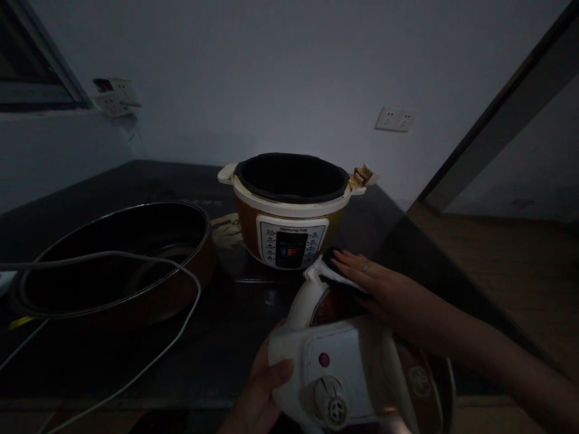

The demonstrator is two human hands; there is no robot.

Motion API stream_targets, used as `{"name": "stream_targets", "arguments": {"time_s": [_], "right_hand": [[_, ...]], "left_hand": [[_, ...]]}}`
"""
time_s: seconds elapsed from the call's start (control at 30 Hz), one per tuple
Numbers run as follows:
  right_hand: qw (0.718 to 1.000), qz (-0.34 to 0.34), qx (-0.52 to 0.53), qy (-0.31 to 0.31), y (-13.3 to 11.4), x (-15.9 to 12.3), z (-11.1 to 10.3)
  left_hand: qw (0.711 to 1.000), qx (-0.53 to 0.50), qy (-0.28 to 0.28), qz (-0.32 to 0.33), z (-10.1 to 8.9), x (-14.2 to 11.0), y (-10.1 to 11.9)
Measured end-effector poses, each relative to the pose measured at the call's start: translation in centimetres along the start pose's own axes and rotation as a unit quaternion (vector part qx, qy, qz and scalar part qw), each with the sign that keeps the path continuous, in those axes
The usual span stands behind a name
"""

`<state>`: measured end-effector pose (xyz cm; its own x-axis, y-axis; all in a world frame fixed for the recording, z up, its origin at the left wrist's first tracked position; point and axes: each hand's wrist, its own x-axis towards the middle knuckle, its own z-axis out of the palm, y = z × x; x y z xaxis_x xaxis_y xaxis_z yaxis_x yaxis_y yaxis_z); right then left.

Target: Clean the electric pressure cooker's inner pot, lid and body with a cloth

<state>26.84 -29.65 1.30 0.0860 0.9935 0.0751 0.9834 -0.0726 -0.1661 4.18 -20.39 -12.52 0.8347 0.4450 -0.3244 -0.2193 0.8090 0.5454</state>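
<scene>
The white cooker lid (pixel 348 367) is sitting low in view at about 6 o'clock of the open cooker (pixel 289 208), tilted with its long axis running from the near knob at 6 o'clock up toward the far handle tip at 12 o'clock, above the near edge of the dark desk (pixel 226 337). It is showing a white handle panel with a pink button, a round knob and a brownish shell, while its lower edge is being cut off by the frame and the dim light is blurring detail. The left hand (pixel 260 392) is gripping the lid's near-left rim with the thumb on top, and the right hand (pixel 362 274) is lying flat with fingers together, pressing a dark cloth (pixel 332 259) onto the lid's far end.
</scene>
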Motion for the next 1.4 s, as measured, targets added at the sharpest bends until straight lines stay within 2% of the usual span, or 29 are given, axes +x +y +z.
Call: {"name": "stream_targets", "arguments": {"time_s": [0.2, 0.33, 0.47, 0.6, 0.73, 0.83, 0.93, 1.07, 1.2, 1.4], "right_hand": [[0.994, -0.086, -0.028, -0.058, -3.9, 3.1, -0.9], [0.982, -0.152, -0.076, -0.079, -4.7, 5.5, -1.0], [0.98, -0.121, -0.111, -0.113, -4.5, 6.7, -1.1], [0.988, -0.098, -0.079, -0.092, -4.1, 6.0, -1.6], [0.997, -0.017, -0.034, -0.064, -2.1, 4.5, -1.7], [0.996, 0.037, 0.075, -0.034, 0.7, 3.0, -1.2], [0.978, 0.069, 0.195, 0.007, 3.8, 1.0, -0.4], [0.944, 0.155, 0.282, 0.08, 6.2, -2.6, 1.7], [0.891, 0.265, 0.324, 0.178, 6.3, -7.0, 4.5], [0.816, 0.361, 0.361, 0.271, 3.3, -12.5, 8.6]], "left_hand": [[1.0, 0.0, -0.004, 0.004, 0.5, -0.2, 0.2], [1.0, 0.003, -0.01, 0.012, 0.8, -0.1, 0.3], [1.0, 0.013, -0.009, 0.023, 1.0, 0.0, 0.3], [0.999, 0.016, 0.008, 0.029, 1.2, -0.2, 0.2], [0.999, 0.008, 0.036, 0.028, 1.1, -0.3, 0.1], [0.998, 0.005, 0.065, 0.025, 1.1, -0.3, 0.0], [0.997, -0.003, 0.073, 0.026, 1.2, -0.2, -0.1], [0.996, -0.01, 0.087, 0.034, 1.2, 0.0, -0.1], [0.993, 0.012, 0.111, 0.03, 1.4, 0.0, -0.1], [0.992, 0.028, 0.125, 0.014, 0.5, 0.2, 0.2]]}}
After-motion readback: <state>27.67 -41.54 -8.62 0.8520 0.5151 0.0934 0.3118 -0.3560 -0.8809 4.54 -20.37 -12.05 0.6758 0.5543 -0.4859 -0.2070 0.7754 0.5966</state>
